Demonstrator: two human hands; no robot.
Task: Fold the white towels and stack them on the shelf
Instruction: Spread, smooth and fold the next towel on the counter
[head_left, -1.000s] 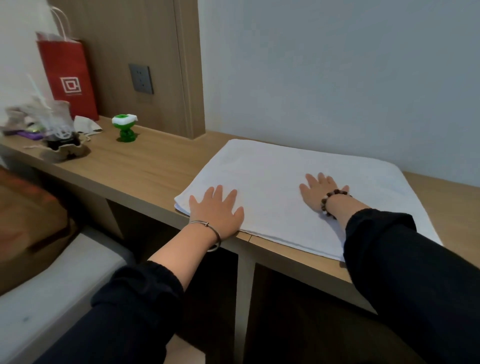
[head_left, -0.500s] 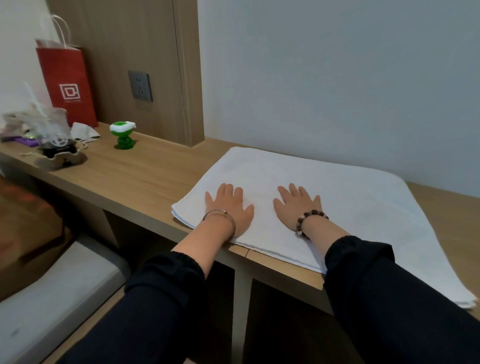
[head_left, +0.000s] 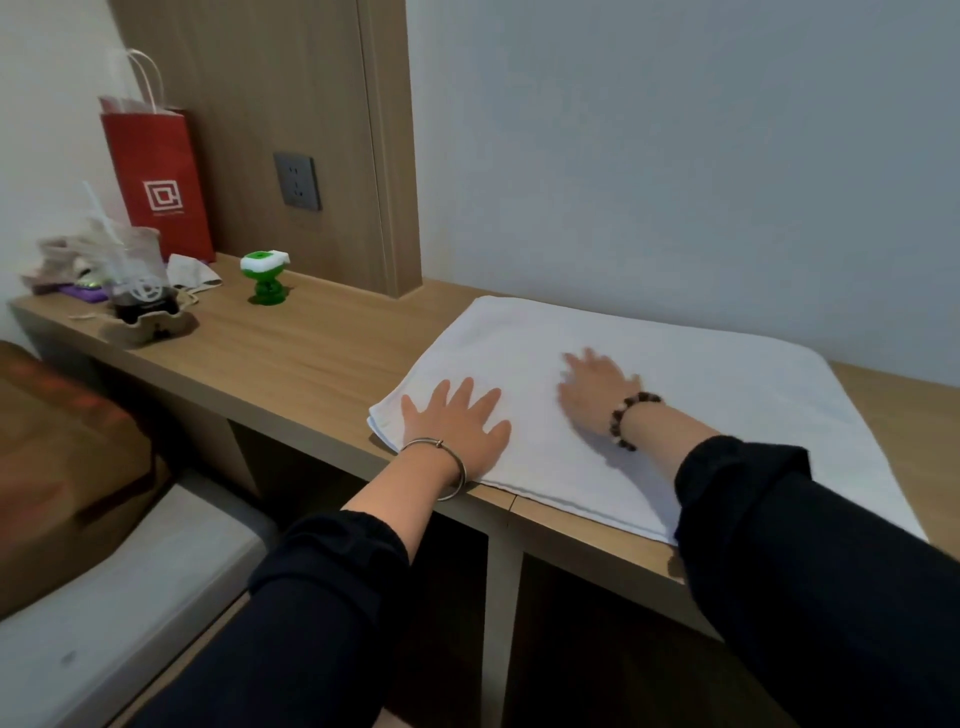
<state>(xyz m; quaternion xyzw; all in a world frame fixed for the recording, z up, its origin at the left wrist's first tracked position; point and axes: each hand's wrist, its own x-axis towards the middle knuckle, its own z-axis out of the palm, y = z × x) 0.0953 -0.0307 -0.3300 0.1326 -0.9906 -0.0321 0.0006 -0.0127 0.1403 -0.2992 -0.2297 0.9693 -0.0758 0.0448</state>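
White folded towel (head_left: 727, 415) is lying flat on the light wooden surface (head_left: 311, 358), right of the frame's centre. The left hand (head_left: 454, 428) is pressing its lower left corner, fingers (head_left: 441, 395) spread straight. The right hand (head_left: 592, 389), blurred, is lying flat mid-towel, fingers extended.

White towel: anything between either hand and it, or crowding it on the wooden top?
Nothing visible: left hand lies flat on the white towel at its near left corner; right hand, blurred, rests nearer its middle. The closest item, a green and white object, stands apart to the left on the wooden top.
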